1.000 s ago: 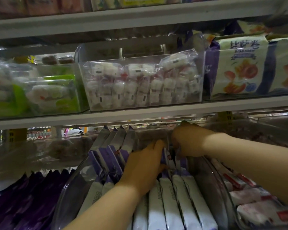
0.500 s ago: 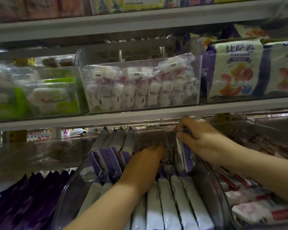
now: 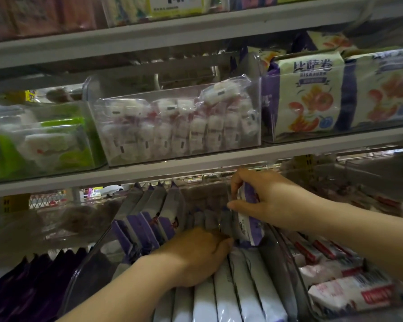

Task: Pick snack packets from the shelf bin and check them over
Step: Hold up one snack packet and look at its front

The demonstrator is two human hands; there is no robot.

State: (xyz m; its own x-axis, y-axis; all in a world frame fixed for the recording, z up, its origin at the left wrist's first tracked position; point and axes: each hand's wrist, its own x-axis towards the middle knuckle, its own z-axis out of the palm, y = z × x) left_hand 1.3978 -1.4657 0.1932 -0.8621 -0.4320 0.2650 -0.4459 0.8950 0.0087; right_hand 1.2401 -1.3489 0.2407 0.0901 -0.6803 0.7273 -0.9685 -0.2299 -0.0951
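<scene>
Store shelves (image 3: 196,163) carry clear bins of snacks. On the lower shelf a clear bin (image 3: 86,270) holds rows of white and purple packets (image 3: 242,293). The right hand (image 3: 272,201) grips one purple-and-white packet (image 3: 251,231), fingers curled round it, above the bin's back right. The left hand (image 3: 196,256) rests palm-down on the rows; its fingertips are hidden, so its hold cannot be told.

Reaching into a clear shelf bin (image 3: 280,263) of purple-and-white snack packets (image 3: 228,296).
Holds one packet (image 3: 250,220) upright in the right grip (image 3: 273,201) near the bin's right wall; rests the left grip (image 3: 196,257) on the row, fingertips buried among packets.
</scene>
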